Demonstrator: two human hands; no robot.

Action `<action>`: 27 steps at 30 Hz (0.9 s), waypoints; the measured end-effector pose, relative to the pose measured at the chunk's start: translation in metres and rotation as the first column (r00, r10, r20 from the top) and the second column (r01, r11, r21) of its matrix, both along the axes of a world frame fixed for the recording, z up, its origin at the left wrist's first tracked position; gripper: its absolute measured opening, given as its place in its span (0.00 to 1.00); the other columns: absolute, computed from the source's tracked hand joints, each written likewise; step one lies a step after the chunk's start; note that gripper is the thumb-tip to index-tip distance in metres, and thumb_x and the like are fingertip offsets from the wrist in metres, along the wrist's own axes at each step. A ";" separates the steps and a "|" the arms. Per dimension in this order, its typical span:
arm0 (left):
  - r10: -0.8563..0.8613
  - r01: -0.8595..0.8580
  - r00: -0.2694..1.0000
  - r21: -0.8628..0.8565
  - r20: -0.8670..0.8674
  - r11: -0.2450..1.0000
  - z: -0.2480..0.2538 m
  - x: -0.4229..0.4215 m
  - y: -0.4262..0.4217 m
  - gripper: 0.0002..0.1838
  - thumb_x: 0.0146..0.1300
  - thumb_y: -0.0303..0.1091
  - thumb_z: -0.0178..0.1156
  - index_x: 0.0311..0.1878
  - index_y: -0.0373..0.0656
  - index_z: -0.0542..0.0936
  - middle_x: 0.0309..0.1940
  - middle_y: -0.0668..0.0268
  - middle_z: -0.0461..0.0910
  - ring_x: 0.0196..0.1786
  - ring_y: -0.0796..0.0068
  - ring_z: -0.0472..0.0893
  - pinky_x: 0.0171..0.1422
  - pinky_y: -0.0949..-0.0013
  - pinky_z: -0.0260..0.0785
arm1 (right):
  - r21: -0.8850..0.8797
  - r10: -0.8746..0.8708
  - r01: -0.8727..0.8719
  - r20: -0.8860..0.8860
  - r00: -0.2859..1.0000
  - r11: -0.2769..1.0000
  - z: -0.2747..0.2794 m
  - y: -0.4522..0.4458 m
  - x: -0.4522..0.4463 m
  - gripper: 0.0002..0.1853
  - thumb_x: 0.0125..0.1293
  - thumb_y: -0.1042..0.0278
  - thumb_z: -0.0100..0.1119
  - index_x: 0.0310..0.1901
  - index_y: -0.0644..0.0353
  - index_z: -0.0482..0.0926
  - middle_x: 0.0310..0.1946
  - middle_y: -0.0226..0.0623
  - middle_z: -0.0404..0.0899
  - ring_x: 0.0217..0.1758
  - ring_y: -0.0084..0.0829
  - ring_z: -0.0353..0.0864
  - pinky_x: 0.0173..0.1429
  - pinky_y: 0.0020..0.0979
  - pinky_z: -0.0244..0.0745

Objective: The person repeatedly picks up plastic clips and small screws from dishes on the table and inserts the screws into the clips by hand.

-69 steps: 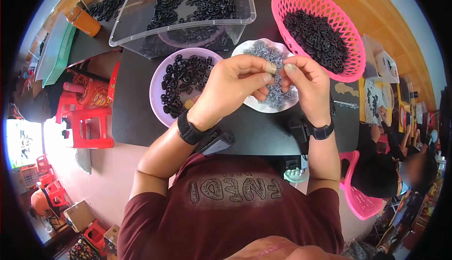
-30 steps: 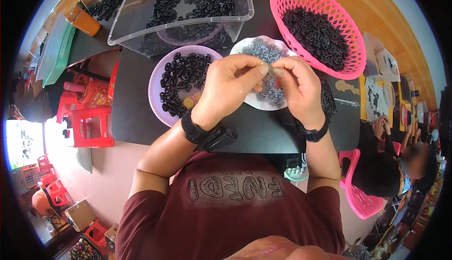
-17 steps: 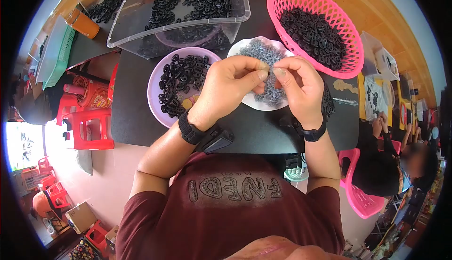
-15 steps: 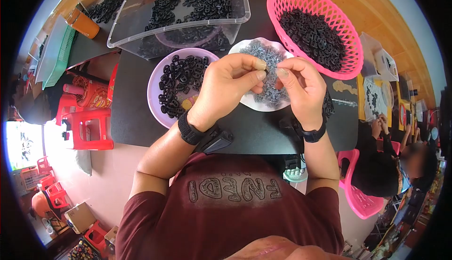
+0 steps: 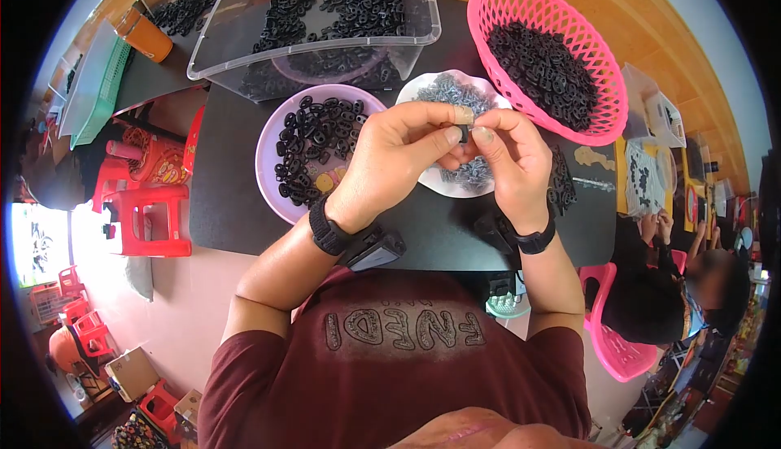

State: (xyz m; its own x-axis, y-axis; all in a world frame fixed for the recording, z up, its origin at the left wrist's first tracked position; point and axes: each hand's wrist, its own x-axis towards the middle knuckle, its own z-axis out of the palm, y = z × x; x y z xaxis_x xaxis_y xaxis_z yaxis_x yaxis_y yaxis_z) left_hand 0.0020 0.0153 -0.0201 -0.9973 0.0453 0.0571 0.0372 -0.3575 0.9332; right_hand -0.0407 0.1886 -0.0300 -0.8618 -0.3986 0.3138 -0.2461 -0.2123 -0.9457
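Between the thumb and forefinger of my left hand [image 5: 403, 148] is a small black plastic piece [image 5: 464, 133]. My right hand [image 5: 517, 160] is pinched closed right beside it, fingertips meeting those of my left. Whatever the right fingers hold is too small to make out. Beneath both hands stands a white scalloped dish [image 5: 412, 89] heaped with tiny shiny grey parts [image 5: 473, 176]. Left of my left hand, a lilac bowl [image 5: 266, 174] holds many loose black plastic pieces with holes [image 5: 313, 136].
A pink lattice basket [image 5: 614, 95] full of black pieces stands back right. Behind the lilac bowl is a clear plastic bin [image 5: 313, 45] with more. Black pieces [image 5: 561, 180] also lie on the dark table [image 5: 407, 225], right of my right hand. Another person [image 5: 651, 302] sits at far right.
My right hand has shifted slightly left and down, bringing its fingertips against those of my left hand. The black piece now shows more plainly between them.
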 end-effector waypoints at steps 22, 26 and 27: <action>0.062 -0.064 0.993 0.012 0.098 0.998 -0.003 0.000 -0.002 0.10 0.69 0.24 0.59 0.52 0.34 0.80 0.41 0.62 0.83 0.40 0.77 0.83 0.44 0.73 0.78 | 0.116 0.090 -0.091 0.016 0.996 0.989 0.000 0.004 0.000 0.06 0.71 0.73 0.59 0.44 0.66 0.77 0.38 0.36 0.82 0.33 0.22 0.79 0.38 0.25 0.78; 0.056 -0.056 0.993 -0.004 0.104 0.998 -0.001 -0.001 -0.006 0.10 0.68 0.25 0.61 0.51 0.34 0.81 0.41 0.61 0.84 0.39 0.76 0.83 0.45 0.73 0.79 | 0.110 0.062 -0.061 -0.003 0.998 0.992 0.003 0.002 0.002 0.06 0.71 0.73 0.59 0.45 0.66 0.77 0.38 0.37 0.82 0.33 0.23 0.80 0.37 0.25 0.78; 0.075 -0.081 0.988 0.038 0.134 0.996 0.001 -0.001 -0.005 0.10 0.68 0.25 0.61 0.51 0.34 0.81 0.40 0.61 0.84 0.39 0.76 0.84 0.45 0.73 0.79 | 0.082 0.033 -0.032 -0.016 0.999 0.996 0.003 0.002 0.002 0.06 0.71 0.74 0.59 0.45 0.66 0.77 0.38 0.38 0.82 0.33 0.24 0.80 0.37 0.26 0.78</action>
State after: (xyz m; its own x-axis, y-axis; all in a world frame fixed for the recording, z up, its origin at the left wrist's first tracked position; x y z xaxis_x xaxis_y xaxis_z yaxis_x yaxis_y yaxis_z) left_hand 0.0015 0.0099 -0.0189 -0.9967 -0.0324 -0.0751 -0.0560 -0.3988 0.9153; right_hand -0.0383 0.1901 -0.0271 -0.8426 -0.4511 0.2941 -0.2573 -0.1424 -0.9558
